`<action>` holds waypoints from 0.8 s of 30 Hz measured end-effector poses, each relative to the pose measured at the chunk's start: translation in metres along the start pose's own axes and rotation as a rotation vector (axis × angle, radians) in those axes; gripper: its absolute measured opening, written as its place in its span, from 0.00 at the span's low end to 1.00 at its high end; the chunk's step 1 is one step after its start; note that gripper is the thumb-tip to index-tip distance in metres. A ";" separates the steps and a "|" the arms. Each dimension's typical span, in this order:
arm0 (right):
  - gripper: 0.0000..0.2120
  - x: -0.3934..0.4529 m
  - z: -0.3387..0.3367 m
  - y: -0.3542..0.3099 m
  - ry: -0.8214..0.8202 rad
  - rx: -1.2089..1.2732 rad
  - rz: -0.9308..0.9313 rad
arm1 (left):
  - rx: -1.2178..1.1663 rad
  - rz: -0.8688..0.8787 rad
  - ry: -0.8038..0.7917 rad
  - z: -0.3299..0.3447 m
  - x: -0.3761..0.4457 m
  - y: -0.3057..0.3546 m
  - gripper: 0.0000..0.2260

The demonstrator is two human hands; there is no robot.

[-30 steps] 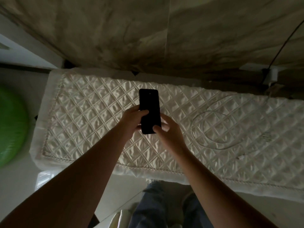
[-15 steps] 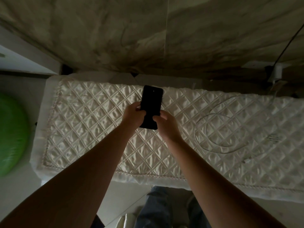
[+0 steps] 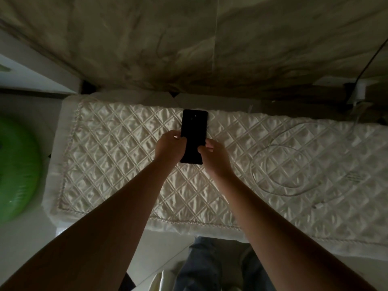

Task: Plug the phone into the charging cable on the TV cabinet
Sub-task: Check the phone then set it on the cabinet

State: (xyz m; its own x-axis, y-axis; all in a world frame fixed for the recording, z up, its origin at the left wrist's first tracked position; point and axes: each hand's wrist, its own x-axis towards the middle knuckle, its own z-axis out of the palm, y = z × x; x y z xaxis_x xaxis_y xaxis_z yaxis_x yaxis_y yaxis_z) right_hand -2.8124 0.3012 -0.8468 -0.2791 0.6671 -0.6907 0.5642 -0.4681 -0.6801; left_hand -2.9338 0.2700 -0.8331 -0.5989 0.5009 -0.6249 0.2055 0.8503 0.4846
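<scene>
Quilted cover (image 3: 117, 164), phone (image 3: 194, 131) seemingly lengthwise wallward

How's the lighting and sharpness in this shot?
Head view: dim throughout; the forearms fall into shadow; the quilted cover catches a soft sheen; the black phone shows no detail; the green object at the left edge is blurred; wide-angle bending at the borders.
</scene>
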 end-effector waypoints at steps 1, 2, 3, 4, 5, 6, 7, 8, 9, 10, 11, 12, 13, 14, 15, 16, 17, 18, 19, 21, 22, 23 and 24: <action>0.13 0.001 -0.001 0.000 0.001 0.000 -0.001 | 0.005 -0.001 -0.017 -0.001 0.000 -0.001 0.15; 0.13 0.001 -0.001 0.001 0.001 0.007 -0.005 | 0.016 0.014 -0.048 -0.002 0.000 -0.001 0.13; 0.13 0.001 -0.001 0.001 0.000 0.020 -0.010 | 0.039 0.035 -0.071 -0.001 -0.001 -0.002 0.11; 0.13 0.000 -0.002 0.001 -0.002 0.033 -0.012 | 0.069 0.048 -0.077 -0.001 -0.002 -0.002 0.09; 0.15 -0.001 -0.002 0.000 -0.001 0.050 -0.009 | 0.082 0.052 -0.068 0.000 -0.004 -0.003 0.09; 0.16 -0.003 -0.003 0.001 -0.002 0.069 -0.008 | 0.073 0.049 -0.060 0.001 -0.006 -0.003 0.10; 0.17 -0.004 -0.004 0.002 -0.002 0.095 -0.009 | 0.060 0.045 -0.049 0.002 -0.007 -0.003 0.11; 0.17 -0.006 -0.006 0.003 -0.003 0.119 -0.012 | 0.060 0.043 -0.042 0.004 -0.008 -0.002 0.12; 0.18 -0.007 -0.008 0.004 -0.001 0.138 -0.011 | 0.067 0.039 -0.032 0.005 -0.010 -0.001 0.13; 0.18 -0.009 -0.011 0.005 0.005 0.151 -0.010 | 0.066 0.034 -0.017 0.007 -0.012 0.000 0.14; 0.20 -0.010 -0.015 0.006 0.015 0.164 -0.011 | 0.059 0.034 0.007 0.009 -0.015 0.000 0.15; 0.22 -0.011 -0.019 0.006 0.026 0.175 -0.020 | 0.055 0.042 0.034 0.011 -0.017 0.001 0.16; 0.23 -0.011 -0.023 0.006 0.039 0.184 -0.032 | 0.052 0.053 0.062 0.014 -0.020 0.002 0.17; 0.24 -0.012 -0.028 0.006 0.053 0.192 -0.043 | 0.043 0.064 0.092 0.016 -0.023 0.003 0.18; 0.25 -0.013 -0.033 0.006 0.064 0.198 -0.051 | 0.026 0.073 0.122 0.018 -0.026 0.005 0.18; 0.25 -0.015 -0.039 0.006 0.072 0.201 -0.059 | 0.002 0.081 0.149 0.020 -0.028 0.007 0.18; 0.25 -0.017 -0.045 0.007 0.078 0.204 -0.066 | -0.036 0.085 0.170 0.021 -0.031 0.011 0.18; 0.25 -0.019 -0.052 0.008 0.081 0.213 -0.069 | -0.083 0.085 0.182 0.023 -0.033 0.015 0.18; 0.26 -0.021 -0.059 0.009 0.085 0.228 -0.065 | -0.131 0.081 0.186 0.025 -0.036 0.019 0.17; 0.26 -0.025 -0.077 0.015 0.104 0.256 -0.046 | -0.186 0.079 0.185 0.031 -0.045 0.027 0.15; 0.26 -0.027 -0.087 0.019 0.121 0.261 -0.038 | -0.205 0.089 0.183 0.036 -0.051 0.032 0.13; 0.26 -0.029 -0.098 0.024 0.138 0.266 -0.029 | -0.224 0.102 0.177 0.042 -0.058 0.036 0.10; 0.26 -0.031 -0.109 0.031 0.156 0.274 -0.017 | -0.230 0.116 0.165 0.050 -0.065 0.040 0.08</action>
State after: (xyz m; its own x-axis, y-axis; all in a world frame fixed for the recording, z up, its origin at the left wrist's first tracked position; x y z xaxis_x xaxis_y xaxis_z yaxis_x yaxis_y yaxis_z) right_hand -2.7013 0.3294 -0.8192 -0.1521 0.7469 -0.6472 0.3241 -0.5810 -0.7466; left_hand -2.8485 0.2795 -0.8041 -0.7030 0.5433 -0.4589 0.1105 0.7209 0.6842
